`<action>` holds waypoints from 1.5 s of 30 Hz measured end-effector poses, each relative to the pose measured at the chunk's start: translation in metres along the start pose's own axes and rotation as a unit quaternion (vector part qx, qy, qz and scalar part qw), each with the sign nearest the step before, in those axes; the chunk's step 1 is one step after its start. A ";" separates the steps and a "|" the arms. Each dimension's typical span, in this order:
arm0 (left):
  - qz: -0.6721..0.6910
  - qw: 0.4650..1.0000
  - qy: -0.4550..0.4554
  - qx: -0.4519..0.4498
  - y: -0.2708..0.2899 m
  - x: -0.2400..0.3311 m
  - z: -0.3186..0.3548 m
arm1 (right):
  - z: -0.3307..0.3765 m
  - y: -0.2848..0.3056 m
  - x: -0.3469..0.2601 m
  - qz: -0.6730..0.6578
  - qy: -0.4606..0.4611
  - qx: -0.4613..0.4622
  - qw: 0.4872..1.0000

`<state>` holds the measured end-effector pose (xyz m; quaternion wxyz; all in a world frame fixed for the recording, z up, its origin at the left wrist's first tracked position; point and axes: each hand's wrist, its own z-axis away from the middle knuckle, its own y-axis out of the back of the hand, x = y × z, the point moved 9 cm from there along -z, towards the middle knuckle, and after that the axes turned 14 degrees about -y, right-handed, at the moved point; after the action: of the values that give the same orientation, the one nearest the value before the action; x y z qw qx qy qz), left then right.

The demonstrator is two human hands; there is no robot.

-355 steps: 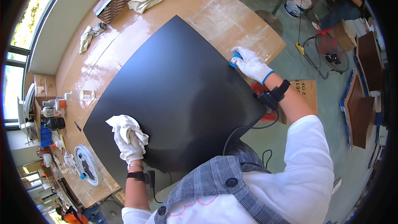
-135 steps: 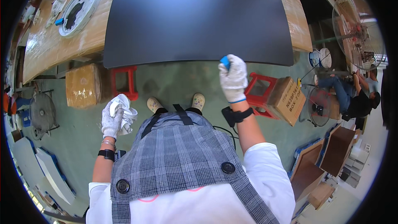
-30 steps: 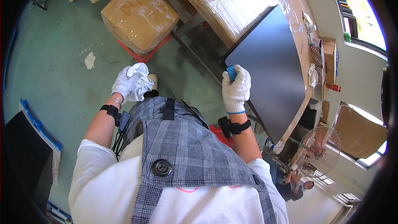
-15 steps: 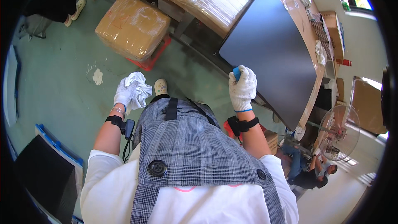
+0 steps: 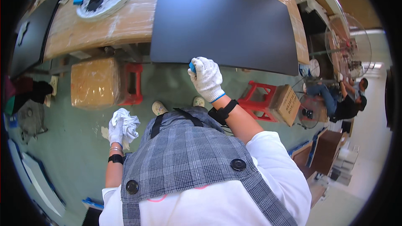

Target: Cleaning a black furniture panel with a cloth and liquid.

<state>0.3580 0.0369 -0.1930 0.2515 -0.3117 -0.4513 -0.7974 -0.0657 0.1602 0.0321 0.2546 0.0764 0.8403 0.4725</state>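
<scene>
My left hand [image 5: 116,130], in a white knit glove, is closed around a crumpled white cloth [image 5: 129,124] and hangs low over the floor. In a glove of the same kind, my right hand [image 5: 206,76] grips a small blue block [image 5: 192,67], of which only one end shows past the fingers. That hand is near the front edge of a large dark panel [image 5: 222,21] lying flat on the wrapped table. Whether the block touches the panel's edge I cannot tell.
A round white tray [image 5: 130,1] smeared with black stands on the table [image 5: 98,33], another blue block [image 5: 78,1] at its rim. A wrapped box [image 5: 95,83] and red stools [image 5: 134,84] stand below. Another dark panel [image 5: 35,33] is at left; people [image 5: 341,98] sit at right.
My view has turned left, bringing the round tray and the second panel in. My right hand has swung in front of me along the panel's front edge. Both hands keep their hold.
</scene>
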 end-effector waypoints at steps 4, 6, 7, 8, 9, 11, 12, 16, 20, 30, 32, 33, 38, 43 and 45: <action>0.018 1.000 -0.013 0.002 -0.011 0.024 -0.006 | 0.013 0.030 0.046 0.011 -0.035 0.020 0.999; 0.020 0.999 -0.040 -0.013 -0.025 0.039 -0.014 | 0.017 0.045 0.076 0.014 -0.061 0.007 0.998; 0.022 0.999 -0.040 -0.021 -0.035 0.058 -0.012 | 0.022 0.056 0.092 0.021 -0.071 0.027 0.997; 0.025 0.999 -0.039 -0.023 -0.042 0.073 -0.009 | 0.025 0.067 0.105 0.028 -0.081 0.040 0.996; -0.008 0.996 -0.065 -0.054 -0.052 0.069 -0.019 | 0.029 0.077 0.119 0.040 -0.094 0.045 0.994; 0.028 0.991 -0.096 -0.091 -0.072 0.072 -0.025 | 0.032 0.092 0.151 0.066 -0.150 -0.016 0.986; 0.081 0.986 -0.095 -0.111 -0.090 0.084 -0.023 | 0.042 0.101 0.174 0.077 -0.166 0.000 0.983; 0.070 0.976 -0.132 -0.160 -0.122 0.097 -0.034 | 0.071 0.130 0.242 0.109 -0.206 0.098 0.968; 0.053 0.977 -0.147 -0.147 -0.148 0.109 -0.039 | 0.097 0.181 0.305 0.186 -0.257 0.173 0.932; 0.152 0.961 -0.164 -0.162 -0.183 0.132 -0.051 | 0.151 0.253 0.446 -0.064 -0.559 0.213 0.799; 0.182 0.960 -0.123 -0.174 -0.181 0.122 -0.054 | 0.135 0.241 0.448 -0.105 -0.560 0.211 0.794; 0.181 0.960 -0.125 -0.176 -0.181 0.119 -0.055 | 0.127 0.230 0.447 -0.152 -0.558 0.201 0.790; 0.268 0.944 -0.127 -0.144 -0.148 0.095 -0.061 | 0.039 0.176 0.382 -0.322 -0.518 0.130 0.782; 0.089 0.982 -0.126 -0.112 -0.104 0.160 -0.054 | -0.027 0.127 0.291 -0.347 -0.485 0.028 0.802; 0.051 0.989 -0.126 -0.060 -0.066 0.150 -0.062 | -0.053 0.106 0.235 -0.392 -0.489 -0.024 0.779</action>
<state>0.1947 -0.0044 -0.1460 0.2139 -0.4471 -0.4143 -0.7633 -0.3060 0.2647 0.0590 0.7961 -0.0451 0.5486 0.2514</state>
